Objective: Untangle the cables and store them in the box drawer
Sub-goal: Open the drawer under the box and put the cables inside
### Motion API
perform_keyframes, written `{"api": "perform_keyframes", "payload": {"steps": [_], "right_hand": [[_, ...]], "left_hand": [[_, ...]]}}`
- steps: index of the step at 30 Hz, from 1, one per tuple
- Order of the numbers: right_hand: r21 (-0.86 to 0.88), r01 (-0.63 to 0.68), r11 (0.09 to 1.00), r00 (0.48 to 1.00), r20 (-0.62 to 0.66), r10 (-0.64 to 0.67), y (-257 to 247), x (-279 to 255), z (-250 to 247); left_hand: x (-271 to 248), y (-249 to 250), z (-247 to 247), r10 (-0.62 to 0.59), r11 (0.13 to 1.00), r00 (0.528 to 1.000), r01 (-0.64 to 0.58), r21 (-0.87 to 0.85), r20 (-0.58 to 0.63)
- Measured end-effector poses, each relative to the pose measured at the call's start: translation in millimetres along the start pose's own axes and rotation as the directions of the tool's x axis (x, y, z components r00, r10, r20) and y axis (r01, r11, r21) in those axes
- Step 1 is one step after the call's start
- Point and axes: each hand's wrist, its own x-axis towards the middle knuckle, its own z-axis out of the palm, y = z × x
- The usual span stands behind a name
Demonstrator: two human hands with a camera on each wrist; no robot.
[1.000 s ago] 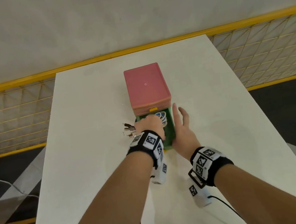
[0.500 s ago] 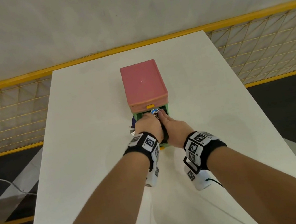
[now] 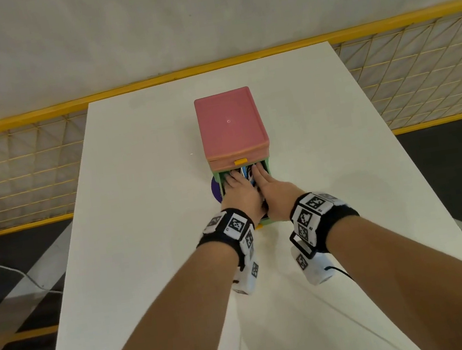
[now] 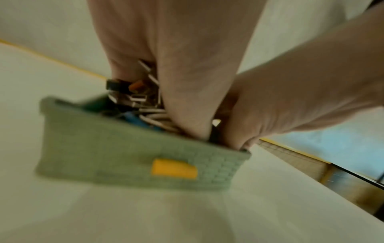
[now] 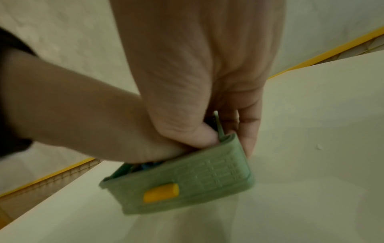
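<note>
A pink box (image 3: 229, 121) stands mid-table with its green drawer (image 3: 272, 221) pulled out toward me. Both hands are in the drawer side by side. My left hand (image 3: 238, 191) holds the bundle of cables (image 3: 246, 174) down inside it; metal plugs (image 4: 135, 98) show between thumb and fingers above the drawer front (image 4: 124, 156). My right hand (image 3: 271, 191) holds the drawer's right wall, thumb (image 5: 187, 136) inside and fingers (image 5: 248, 128) outside. The yellow handle (image 5: 161, 192) faces me. Most of the cables are hidden under the hands.
A purple round object (image 3: 214, 190) peeks out at the drawer's left side on the white table (image 3: 148, 232). A yellow-railed mesh fence (image 3: 12, 165) runs behind and beside the table. A white cord (image 3: 4, 268) lies on the floor to the left.
The left hand has pushed the cable bundle, whose plugs stuck out to the left, down into the drawer. The right hand moved from the drawer's outer side onto its right wall.
</note>
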Motion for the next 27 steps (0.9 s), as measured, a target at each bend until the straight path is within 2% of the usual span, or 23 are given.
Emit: {"api": "perform_keyframes", "payload": {"steps": [4,6,9,11,12,14,16,18,20,21,22,24,25,27], "right_hand": [[-0.054,0.015,0.998,0.995,-0.098,-0.020,0.4,-6.2,14.4],[-0.069,-0.004,0.998,0.992,-0.126,-0.005,1.2,-7.5,18.7],[-0.053,-0.015,0.998,0.997,-0.080,0.011,-0.7,-2.4,16.6],[-0.052,-0.003,0.999,0.999,-0.054,0.000,1.6,-0.1,12.0],[-0.051,0.011,0.999,0.999,-0.043,-0.013,3.4,-0.4,10.0],[-0.048,0.042,0.998,0.998,-0.042,-0.044,6.7,-4.0,8.5],[-0.023,0.061,0.998,0.994,-0.088,-0.063,7.1,-10.6,9.3],[0.053,0.079,0.996,0.980,-0.185,-0.068,8.6,-19.3,11.9],[0.130,0.113,0.985,0.957,-0.281,-0.072,13.8,-26.7,16.5],[0.156,0.130,0.979,0.946,-0.316,-0.075,16.8,-29.0,18.4],[0.165,0.139,0.977,0.940,-0.332,-0.077,18.9,-30.7,19.2],[0.153,0.141,0.978,0.944,-0.318,-0.087,21.2,-31.0,19.4],[0.147,0.135,0.980,0.951,-0.298,-0.086,21.0,-30.8,18.7],[0.081,0.108,0.991,0.962,-0.261,-0.084,21.7,-29.0,18.6]], "left_hand": [[0.4,8.0,5.2,-0.059,0.983,0.996,0.045,-0.175,-0.072],[4.2,7.2,7.2,-0.060,0.975,0.998,0.050,-0.216,-0.036],[6.1,-9.1,8.7,0.067,0.980,0.997,-0.059,-0.192,0.032],[-3.4,-15.0,1.7,0.115,0.957,0.987,-0.078,-0.281,0.116],[-8.2,-16.0,2.6,0.130,0.949,0.985,-0.090,-0.303,0.113],[-18.2,-11.9,9.2,0.126,0.964,0.992,-0.119,-0.236,0.014],[-22.7,-4.0,20.4,0.107,0.970,0.985,-0.134,-0.201,-0.139],[-18.5,3.9,24.3,0.040,0.962,0.998,-0.052,-0.270,-0.051],[-22.4,7.2,23.1,0.060,0.956,0.998,-0.061,-0.287,-0.015],[-26.0,5.5,17.6,0.084,0.947,0.996,-0.087,-0.310,-0.023],[-24.0,4.2,14.8,0.077,0.935,0.994,-0.101,-0.341,-0.084],[-23.2,-6.6,11.8,0.136,0.882,0.987,-0.161,-0.444,-0.087],[-25.2,-11.5,10.6,0.178,0.842,0.975,-0.220,-0.493,-0.131],[-33.4,-23.1,11.1,0.202,0.768,0.925,-0.354,-0.534,-0.322]]}}
